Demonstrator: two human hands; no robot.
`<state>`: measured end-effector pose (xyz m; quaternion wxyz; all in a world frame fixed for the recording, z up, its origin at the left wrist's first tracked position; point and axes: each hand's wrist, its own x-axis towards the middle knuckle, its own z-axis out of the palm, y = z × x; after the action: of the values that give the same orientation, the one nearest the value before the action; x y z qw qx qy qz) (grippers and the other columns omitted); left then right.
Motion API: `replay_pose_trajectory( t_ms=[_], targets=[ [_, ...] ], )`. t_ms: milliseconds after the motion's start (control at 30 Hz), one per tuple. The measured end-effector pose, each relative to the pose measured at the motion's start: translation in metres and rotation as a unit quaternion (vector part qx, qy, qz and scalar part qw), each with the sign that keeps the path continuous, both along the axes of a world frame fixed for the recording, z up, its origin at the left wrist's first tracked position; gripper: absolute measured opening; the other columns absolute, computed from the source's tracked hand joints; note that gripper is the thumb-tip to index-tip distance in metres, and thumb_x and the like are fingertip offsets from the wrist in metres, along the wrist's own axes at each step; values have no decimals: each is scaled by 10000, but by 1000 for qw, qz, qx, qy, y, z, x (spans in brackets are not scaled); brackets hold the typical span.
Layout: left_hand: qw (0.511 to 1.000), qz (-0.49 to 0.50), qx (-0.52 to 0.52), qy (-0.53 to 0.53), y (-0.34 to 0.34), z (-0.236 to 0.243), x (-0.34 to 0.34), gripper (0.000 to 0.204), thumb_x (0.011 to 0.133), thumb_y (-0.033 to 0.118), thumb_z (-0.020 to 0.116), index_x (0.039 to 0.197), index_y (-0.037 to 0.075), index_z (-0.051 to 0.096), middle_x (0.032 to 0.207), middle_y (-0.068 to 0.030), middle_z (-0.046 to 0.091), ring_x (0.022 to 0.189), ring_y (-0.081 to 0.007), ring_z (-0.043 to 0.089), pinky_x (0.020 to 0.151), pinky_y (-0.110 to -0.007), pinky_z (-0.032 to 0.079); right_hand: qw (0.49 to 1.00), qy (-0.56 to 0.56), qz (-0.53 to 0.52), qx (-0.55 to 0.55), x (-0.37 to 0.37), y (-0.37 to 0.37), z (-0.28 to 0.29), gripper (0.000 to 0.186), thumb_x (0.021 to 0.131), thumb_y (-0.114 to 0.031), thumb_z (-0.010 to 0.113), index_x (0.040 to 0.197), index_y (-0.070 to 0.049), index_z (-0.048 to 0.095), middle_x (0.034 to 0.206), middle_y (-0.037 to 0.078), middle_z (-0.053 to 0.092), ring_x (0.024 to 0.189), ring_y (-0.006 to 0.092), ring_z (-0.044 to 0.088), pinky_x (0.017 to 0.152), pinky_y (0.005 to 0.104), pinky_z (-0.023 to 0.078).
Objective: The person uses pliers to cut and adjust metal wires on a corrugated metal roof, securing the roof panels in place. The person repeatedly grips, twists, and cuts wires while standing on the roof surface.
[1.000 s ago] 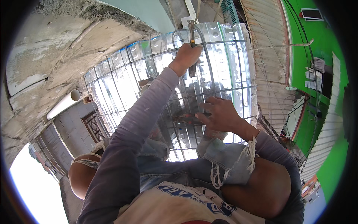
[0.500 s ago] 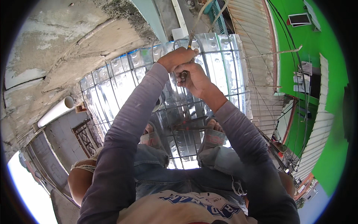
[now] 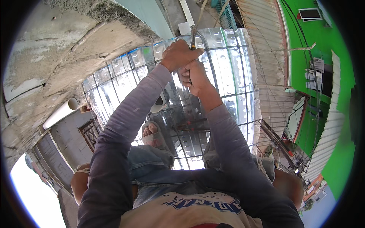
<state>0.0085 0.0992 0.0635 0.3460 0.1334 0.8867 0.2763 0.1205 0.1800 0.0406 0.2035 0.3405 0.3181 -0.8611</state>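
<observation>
Both hands are close together above a steel rebar grid [image 3: 236,94] laid over shiny corrugated metal decking [image 3: 225,64]. My left hand [image 3: 178,55] is closed, with a slim dark tool with a yellow band [image 3: 193,40] standing out beyond its fingers. The tool's exact kind does not show. Just below and to the right, my right hand [image 3: 197,76] is curled, touching or nearly touching the left. A bit of something grey shows at its fingers, too hidden to name. A bent bar [image 3: 207,49] curves up beside the hands.
A round pipe opening [image 3: 159,104] lies beside my left forearm. My sandalled left foot [image 3: 152,133] rests on the grid. A rough concrete wall [image 3: 57,49] rises at left, with a white pipe [image 3: 61,113] below it. Cables [image 3: 304,57] hang at right near a rusty roof [image 3: 266,49].
My right hand has shifted a little left and turned more upright beneath the left hand. My right knee has swung outward, and the right foot is now hidden. The pipe opening shows more.
</observation>
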Motion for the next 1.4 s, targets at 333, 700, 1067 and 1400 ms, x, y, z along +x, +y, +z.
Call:
replay_pose_trajectory(
  t_ms=[333,700,1067,1400],
  targets=[
    [997,-18,-46,58,25,-8,3,570,889,445,615,901,-118,707,1014,-344,709,1011,-468,703,934,-505,538,979,-55,89,176,-4,16,-7,240,882,-181,650,705,-108,505,598,-28,420,442,85,331,411,291,205],
    [989,100,-21,102,26,-32,26,489,877,352,607,838,-129,687,905,-355,695,903,-504,699,884,-520,557,937,33,152,313,-1,23,-22,256,924,-246,717,948,3,664,730,27,628,558,92,526,458,310,372],
    [973,163,-28,161,32,-54,39,447,840,332,665,656,-75,673,665,-283,655,662,-446,690,682,-510,566,937,54,193,287,1,37,-25,209,918,-150,716,1007,30,655,829,35,667,657,75,587,533,272,419],
    [970,240,-31,-7,48,-22,37,357,818,259,653,734,-84,703,788,-299,708,768,-436,719,832,-504,583,910,68,272,305,0,65,-15,247,924,-225,701,884,17,684,725,22,652,631,76,567,530,304,426]
  ],
)
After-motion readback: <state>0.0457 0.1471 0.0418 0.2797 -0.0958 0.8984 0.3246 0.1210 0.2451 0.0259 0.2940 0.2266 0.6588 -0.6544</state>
